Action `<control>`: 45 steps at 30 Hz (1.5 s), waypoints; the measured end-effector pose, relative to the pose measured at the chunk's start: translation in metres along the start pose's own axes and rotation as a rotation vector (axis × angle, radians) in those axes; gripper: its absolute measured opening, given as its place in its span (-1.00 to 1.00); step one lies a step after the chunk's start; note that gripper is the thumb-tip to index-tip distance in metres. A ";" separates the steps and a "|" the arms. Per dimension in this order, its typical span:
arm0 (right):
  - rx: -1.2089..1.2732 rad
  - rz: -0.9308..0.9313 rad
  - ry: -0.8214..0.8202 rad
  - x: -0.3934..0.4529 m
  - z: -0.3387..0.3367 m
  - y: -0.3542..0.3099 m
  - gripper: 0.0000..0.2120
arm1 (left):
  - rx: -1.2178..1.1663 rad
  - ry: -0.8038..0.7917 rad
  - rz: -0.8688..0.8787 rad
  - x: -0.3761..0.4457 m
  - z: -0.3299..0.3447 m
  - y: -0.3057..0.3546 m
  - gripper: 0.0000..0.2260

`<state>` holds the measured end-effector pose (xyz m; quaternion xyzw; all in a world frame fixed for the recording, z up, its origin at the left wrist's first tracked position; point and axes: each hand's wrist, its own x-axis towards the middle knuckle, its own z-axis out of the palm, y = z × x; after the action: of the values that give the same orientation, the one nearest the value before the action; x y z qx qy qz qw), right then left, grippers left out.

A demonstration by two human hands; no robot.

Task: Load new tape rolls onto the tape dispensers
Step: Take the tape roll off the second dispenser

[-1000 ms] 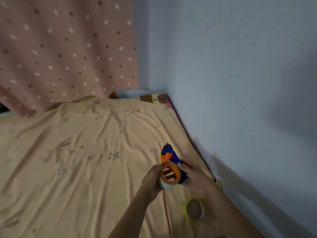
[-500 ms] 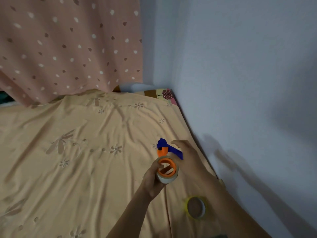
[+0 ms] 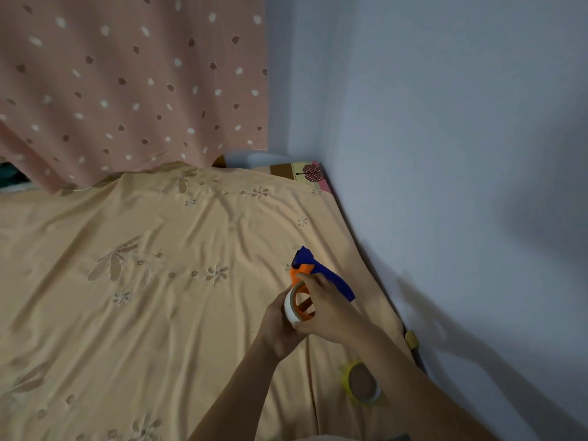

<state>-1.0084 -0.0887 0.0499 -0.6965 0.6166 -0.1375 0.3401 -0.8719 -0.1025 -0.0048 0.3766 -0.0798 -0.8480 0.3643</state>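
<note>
Tape roll (image 3: 291, 308) sits on the blue-orange tape dispenser (image 3: 321, 276), gripped by left hand (image 3: 280, 326) and right hand (image 3: 331, 313) above the bed (image 3: 127, 281).

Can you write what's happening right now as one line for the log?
step: seating roll | left hand: grips tape roll | right hand: on tape roll, fingers curled | tape dispenser: on bedsheet | spare roll: lying untouched

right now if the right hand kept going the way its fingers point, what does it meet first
The right hand points up-left over the tape roll. Just ahead is the orange front of the tape dispenser; it would likely meet that first, then the bedsheet. Depth is unclear.
</note>
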 end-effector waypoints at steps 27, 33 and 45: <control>-0.218 0.443 -0.061 0.048 0.061 0.111 -0.13 | 0.244 0.217 0.260 0.013 -0.068 0.022 -0.60; -0.352 0.503 -0.231 0.044 0.081 0.118 -0.05 | 0.346 0.259 0.236 0.008 -0.074 0.019 -0.52; -0.219 0.657 -0.022 -0.036 0.081 0.121 -0.10 | 0.336 0.267 0.211 0.003 -0.052 0.000 -0.60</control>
<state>-1.0586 -0.0310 -0.0792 -0.4947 0.8154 0.0537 0.2960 -0.8368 -0.0970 -0.0433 0.5303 -0.2096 -0.7227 0.3905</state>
